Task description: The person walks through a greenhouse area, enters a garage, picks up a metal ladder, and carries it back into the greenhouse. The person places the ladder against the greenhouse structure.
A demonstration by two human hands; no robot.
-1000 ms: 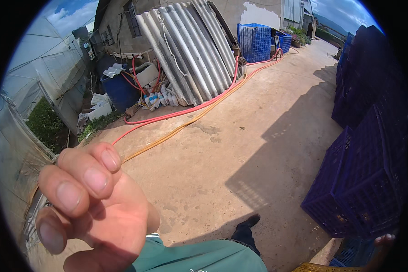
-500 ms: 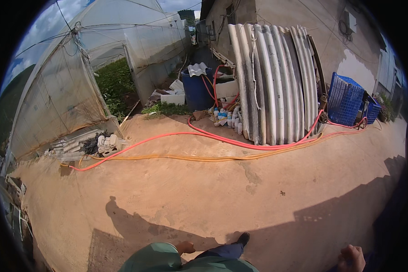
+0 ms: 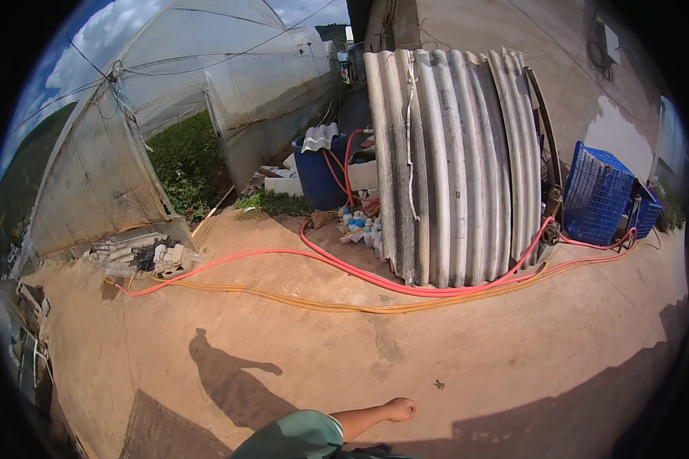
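My left hand [image 3: 400, 409] swings out in front of me at the bottom of the view, the bare forearm coming from a green sleeve [image 3: 302, 434]. Its fingers are curled in, and nothing shows in them. It touches nothing and hangs above the bare ground. My right hand is out of view. Ahead of me, red hoses [image 3: 337, 264] and yellow hoses [image 3: 344, 307] run across the ground. Beyond them, tall grey corrugated sheets [image 3: 455, 168] stand curved against the building.
At left is a plastic-covered greenhouse [image 3: 99, 176] with green plants [image 3: 187, 164] inside. A blue barrel [image 3: 321, 176] and several small bottles [image 3: 364, 228] stand left of the sheets; blue crates [image 3: 599, 191] stand right. Rubble [image 3: 149, 256] lies by the greenhouse.
My left hand has swung forward and right. My right hand has left the view. The hoses and corrugated sheets appear nearer and larger.
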